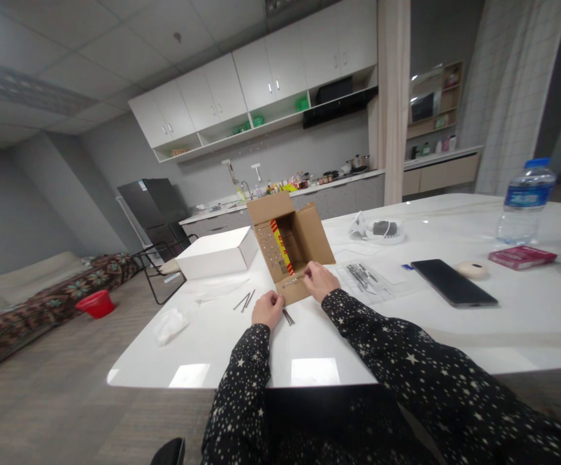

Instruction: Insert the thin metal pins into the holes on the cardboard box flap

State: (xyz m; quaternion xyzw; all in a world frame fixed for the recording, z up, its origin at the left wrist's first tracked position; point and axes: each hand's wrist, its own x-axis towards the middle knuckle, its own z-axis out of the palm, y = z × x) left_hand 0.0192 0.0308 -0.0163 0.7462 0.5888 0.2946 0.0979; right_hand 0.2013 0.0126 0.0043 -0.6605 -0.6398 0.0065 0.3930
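White glossy table (406, 336) in a kitchen-lounge room carries one open cardboard box (290, 248) lying on its side near the front edge, one white box (217, 255) to its left, one black phone (452, 282), one red packet (522, 256), one water bottle (525, 200), one crumpled tissue (171, 325) and a clear bag of metal parts (365, 278) just right of the carton. Left hand (267, 309) rests curled at the box's lower flap beside one loose metal pin (288, 316), with two more pins (245, 301) to its left; whether it grips anything cannot be told. Right hand (319, 280) lies on the flap's right end, fingers bent and pinched at the edge.
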